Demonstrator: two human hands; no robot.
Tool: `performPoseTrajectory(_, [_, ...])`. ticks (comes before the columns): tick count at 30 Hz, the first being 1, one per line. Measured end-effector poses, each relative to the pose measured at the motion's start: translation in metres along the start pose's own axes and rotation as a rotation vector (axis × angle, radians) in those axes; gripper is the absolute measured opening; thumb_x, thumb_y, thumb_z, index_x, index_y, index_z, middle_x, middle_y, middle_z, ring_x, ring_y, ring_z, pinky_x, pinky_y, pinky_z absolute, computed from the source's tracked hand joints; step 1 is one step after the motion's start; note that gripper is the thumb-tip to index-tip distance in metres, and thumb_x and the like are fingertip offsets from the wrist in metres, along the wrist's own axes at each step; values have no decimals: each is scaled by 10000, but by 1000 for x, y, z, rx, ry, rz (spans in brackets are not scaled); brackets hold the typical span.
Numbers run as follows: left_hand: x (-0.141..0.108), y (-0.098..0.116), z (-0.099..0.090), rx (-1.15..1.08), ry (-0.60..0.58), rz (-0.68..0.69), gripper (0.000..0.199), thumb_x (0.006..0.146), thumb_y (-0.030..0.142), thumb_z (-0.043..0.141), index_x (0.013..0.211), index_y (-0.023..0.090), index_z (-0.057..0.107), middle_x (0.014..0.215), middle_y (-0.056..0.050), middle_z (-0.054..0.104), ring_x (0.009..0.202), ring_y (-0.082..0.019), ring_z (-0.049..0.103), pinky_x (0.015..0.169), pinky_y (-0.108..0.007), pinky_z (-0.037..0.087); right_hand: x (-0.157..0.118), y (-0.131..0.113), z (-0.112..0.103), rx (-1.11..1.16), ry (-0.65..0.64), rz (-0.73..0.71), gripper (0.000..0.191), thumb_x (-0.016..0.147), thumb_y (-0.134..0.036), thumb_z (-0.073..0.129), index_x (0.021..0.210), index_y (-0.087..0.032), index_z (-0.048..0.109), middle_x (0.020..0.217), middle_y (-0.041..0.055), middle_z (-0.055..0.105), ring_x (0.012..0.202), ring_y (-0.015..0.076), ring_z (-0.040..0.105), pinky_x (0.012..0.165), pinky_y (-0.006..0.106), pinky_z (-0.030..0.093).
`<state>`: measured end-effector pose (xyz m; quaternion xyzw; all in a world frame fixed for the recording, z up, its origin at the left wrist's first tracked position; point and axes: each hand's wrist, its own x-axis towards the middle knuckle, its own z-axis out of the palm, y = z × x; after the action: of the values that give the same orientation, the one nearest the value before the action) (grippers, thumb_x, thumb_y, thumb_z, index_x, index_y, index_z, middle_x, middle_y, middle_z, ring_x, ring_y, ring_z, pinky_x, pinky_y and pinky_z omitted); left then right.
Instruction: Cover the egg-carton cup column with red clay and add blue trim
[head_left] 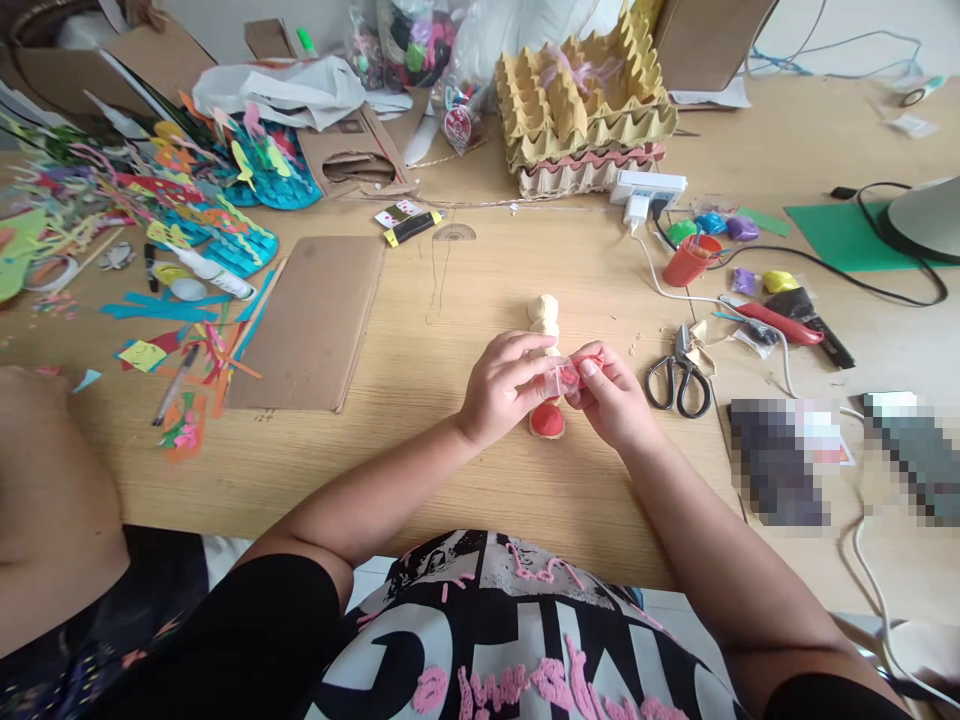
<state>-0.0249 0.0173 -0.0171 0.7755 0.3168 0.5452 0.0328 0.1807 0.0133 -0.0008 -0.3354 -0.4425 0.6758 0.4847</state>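
My left hand (501,388) pinches the clear end of a small plastic packet (559,378) that has red material inside. The fingers of my right hand (611,392) are closed on the red part of the same packet. Beneath and behind both hands lies a row of cream-coloured rounded pieces (544,312) on the wooden table. At its near end is a red rounded piece (547,420), just below the packet. The middle of the row is hidden by my hands and the packet.
Black-handled scissors (681,375) lie right of my right hand. A cardboard sheet (304,322) is at left, with paper strips and glue beyond. Egg trays (585,120) stand at the back. A red cup (691,260), cables and two blurred devices are at right. Another person's arm (56,470) rests at far left.
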Motion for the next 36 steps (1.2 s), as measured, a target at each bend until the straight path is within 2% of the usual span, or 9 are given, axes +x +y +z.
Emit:
performPoseTrajectory(5, [-4,1,1,-24,-11,-81,254,1077,344,827,1325,294,850,1518,-114,798,1363,-254,779,1141,-474,700,-1,3,2,-45,8,-47,572,829,-671,1039,913,-267,644,814,-45,711,663,124,610,662,287,545])
performPoseTrajectory(12, [-5,10,3,-68,-35,-223,149,1082,322,827,1199,232,847,1395,-123,848,1293,-245,821,1104,-470,719,-3,10,1,-78,51,-98,552,846,-656,1030,967,-283,643,871,-32,718,743,157,649,717,322,596])
performPoseTrajectory(14, [-4,12,3,-62,-31,-210,103,1085,294,816,1163,230,835,1352,-117,860,1265,-242,823,1095,-474,717,-4,10,3,-47,61,-91,566,825,-651,1046,993,-287,645,872,-36,724,744,158,651,728,323,602])
performPoseTrajectory(18, [-2,14,3,-15,-2,-100,89,1073,275,819,1159,253,810,1268,-82,874,1236,-247,816,1111,-493,703,-7,6,7,-49,59,-100,549,853,-654,1023,966,-287,630,850,-35,710,735,161,634,722,320,592])
performPoseTrajectory(23, [-1,12,1,37,-79,-86,203,1108,429,772,1243,293,839,1551,-118,784,1360,-285,780,1156,-526,684,-10,1,8,-92,66,-140,543,879,-668,1000,948,-288,619,872,-27,678,741,160,603,717,324,576])
performPoseTrajectory(25, [-1,11,1,31,-81,-89,250,1097,481,778,1257,302,848,1598,-125,754,1397,-296,766,1166,-528,682,-11,1,7,-96,66,-142,547,877,-675,998,947,-289,616,870,-28,673,740,164,606,714,331,575])
performPoseTrajectory(31, [-1,15,-2,25,-96,-112,162,1094,415,795,1182,287,840,1371,-84,844,1373,-283,766,1198,-558,662,-9,3,8,-32,7,-91,545,879,-624,1014,931,-285,590,820,-43,694,708,149,624,691,305,566])
performPoseTrajectory(36, [0,15,-2,25,-17,-33,102,1092,361,798,1141,273,815,1272,-61,863,1329,-266,783,1148,-522,677,-8,4,7,-71,-18,-117,536,899,-649,991,954,-284,601,841,-30,732,698,152,641,692,317,592])
